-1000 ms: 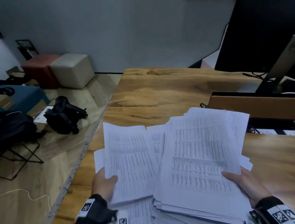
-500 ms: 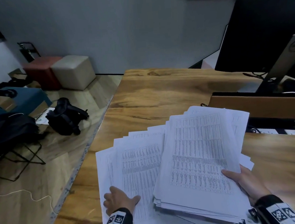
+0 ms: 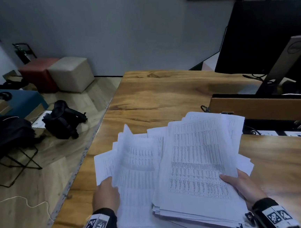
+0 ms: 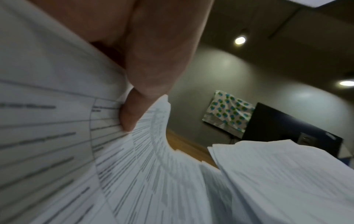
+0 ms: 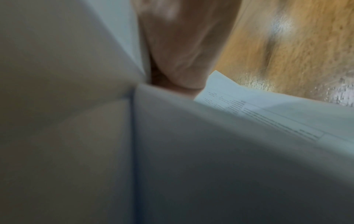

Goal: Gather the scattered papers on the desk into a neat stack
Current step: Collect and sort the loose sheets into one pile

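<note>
Two hands in view, both yours, both on paper. Left to right: on the floor past the bench edge, a black bag beside a red cube seat and a beige cube seat; what lies at the far left edge is cut off and too dark to name. Your left hand pinches a motion-blurred sheaf of loose sheets at its lower left corner, sheets lifted and curling; the left wrist view shows a fingertip pressed on the printed face, the rest of that hand hidden. More sheets lie fanned underneath on the bench; their number cannot be counted. Right of these, the thick stack is raised off the bench, your right hand gripping its lower right edge, thumb on top, fingers hidden below. Right wrist view is almost all blurred paper. One monitor stand at far right; the screen is cut off.
</note>
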`<state>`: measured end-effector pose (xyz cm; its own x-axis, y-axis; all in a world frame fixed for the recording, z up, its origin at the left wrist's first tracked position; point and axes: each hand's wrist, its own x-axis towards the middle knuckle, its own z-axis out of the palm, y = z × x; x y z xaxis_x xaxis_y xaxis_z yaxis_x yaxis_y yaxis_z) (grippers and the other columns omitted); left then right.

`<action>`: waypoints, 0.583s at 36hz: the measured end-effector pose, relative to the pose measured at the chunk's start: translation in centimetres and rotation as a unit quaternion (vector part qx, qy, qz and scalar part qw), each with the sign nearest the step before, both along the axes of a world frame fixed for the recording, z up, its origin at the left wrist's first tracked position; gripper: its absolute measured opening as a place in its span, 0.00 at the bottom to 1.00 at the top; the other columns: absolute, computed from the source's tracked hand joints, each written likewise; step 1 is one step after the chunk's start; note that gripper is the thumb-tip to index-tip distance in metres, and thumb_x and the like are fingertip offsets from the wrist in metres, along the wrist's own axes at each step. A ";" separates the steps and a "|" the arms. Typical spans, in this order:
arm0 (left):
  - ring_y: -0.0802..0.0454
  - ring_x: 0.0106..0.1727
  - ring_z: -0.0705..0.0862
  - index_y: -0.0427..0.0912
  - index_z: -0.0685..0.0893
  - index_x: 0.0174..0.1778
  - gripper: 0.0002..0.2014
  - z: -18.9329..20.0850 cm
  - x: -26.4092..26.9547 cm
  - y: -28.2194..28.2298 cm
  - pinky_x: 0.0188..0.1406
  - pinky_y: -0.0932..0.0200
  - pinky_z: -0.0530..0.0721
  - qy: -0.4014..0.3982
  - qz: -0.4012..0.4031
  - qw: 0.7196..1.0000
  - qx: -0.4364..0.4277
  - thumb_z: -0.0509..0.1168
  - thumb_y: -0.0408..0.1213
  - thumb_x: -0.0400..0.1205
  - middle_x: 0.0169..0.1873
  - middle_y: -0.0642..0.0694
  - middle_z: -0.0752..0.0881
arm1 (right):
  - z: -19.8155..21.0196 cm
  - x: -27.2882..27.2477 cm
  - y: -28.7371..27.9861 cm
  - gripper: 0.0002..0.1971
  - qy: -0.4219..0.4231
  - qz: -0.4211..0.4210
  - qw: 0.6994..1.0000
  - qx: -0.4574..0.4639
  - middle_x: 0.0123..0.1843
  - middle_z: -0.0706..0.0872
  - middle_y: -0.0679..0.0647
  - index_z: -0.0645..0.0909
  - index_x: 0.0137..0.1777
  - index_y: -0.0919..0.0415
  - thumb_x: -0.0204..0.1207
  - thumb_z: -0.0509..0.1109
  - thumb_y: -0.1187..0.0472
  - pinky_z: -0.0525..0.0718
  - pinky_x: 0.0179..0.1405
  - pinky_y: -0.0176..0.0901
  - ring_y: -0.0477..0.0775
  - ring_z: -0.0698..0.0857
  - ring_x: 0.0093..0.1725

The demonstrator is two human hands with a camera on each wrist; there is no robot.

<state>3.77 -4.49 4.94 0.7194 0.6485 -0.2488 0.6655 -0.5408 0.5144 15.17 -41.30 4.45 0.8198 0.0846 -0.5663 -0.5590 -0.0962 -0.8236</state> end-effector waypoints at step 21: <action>0.64 0.38 0.91 0.55 0.89 0.46 0.11 17.7 1.2 2.7 0.33 0.70 0.86 -0.221 -0.193 0.949 -0.119 0.72 0.30 0.79 0.39 0.66 0.93 | 0.4 -0.1 1.8 0.11 -0.019 0.026 0.999 -0.001 0.53 0.93 0.68 0.82 0.62 0.66 0.81 0.67 0.72 0.89 0.49 0.56 0.69 0.92 0.52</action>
<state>4.99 -1.81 22.60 0.9600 0.2787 0.0262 0.1323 -0.5345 0.8347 15.04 -39.50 4.87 0.8349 0.1257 -0.5358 -0.5222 -0.1262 -0.8434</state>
